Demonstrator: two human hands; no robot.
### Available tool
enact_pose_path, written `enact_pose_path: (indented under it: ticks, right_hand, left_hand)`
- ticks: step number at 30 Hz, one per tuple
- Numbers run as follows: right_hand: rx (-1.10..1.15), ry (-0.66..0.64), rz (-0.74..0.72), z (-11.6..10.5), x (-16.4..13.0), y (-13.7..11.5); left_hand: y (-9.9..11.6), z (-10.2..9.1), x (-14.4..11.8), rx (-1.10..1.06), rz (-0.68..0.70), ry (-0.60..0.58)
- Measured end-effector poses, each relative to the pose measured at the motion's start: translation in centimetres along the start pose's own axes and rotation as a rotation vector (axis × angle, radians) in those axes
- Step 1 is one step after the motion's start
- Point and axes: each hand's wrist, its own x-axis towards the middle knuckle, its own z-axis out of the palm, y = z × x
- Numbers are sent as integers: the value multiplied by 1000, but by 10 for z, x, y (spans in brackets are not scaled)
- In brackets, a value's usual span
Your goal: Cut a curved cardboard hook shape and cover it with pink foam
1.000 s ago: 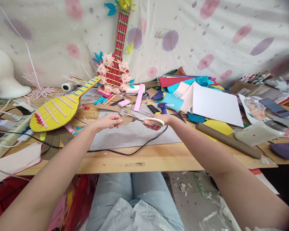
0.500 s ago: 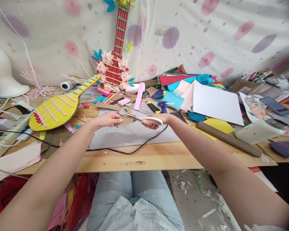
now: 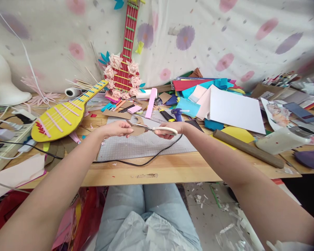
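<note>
My left hand (image 3: 120,128) pinches a small piece of brown cardboard (image 3: 138,131) above the cutting mat. My right hand (image 3: 170,129) grips white-handled scissors (image 3: 165,131), whose blades point left and lie across the cardboard. A curved strip of the cardboard rises behind the blades. Below both hands is the grey gridded cutting mat (image 3: 125,150), with a black cable (image 3: 146,163) running over its front edge. Just behind my right hand lie a blue glue gun (image 3: 177,113) and a black-and-yellow utility knife (image 3: 167,115).
A yellow paper lute (image 3: 60,120) lies at left, by a power strip (image 3: 9,143). Behind stands a red paper guitar (image 3: 122,76) with pink flowers. At right are a white board (image 3: 235,109), a brown tube (image 3: 247,149) and a white jar (image 3: 282,139). Coloured sheets pile up at the back.
The view has shifted very slightly. Both hands stay in nearly the same place with the scissors on the cardboard; the blades look closer together.
</note>
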Motion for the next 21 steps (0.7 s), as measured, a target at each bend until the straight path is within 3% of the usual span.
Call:
enact_pose_path:
  ticks: [21]
  right_hand:
    - [-23,-42,-75,-1,16,18]
  left_hand:
    - [0,-1,-5,-3,-49,6]
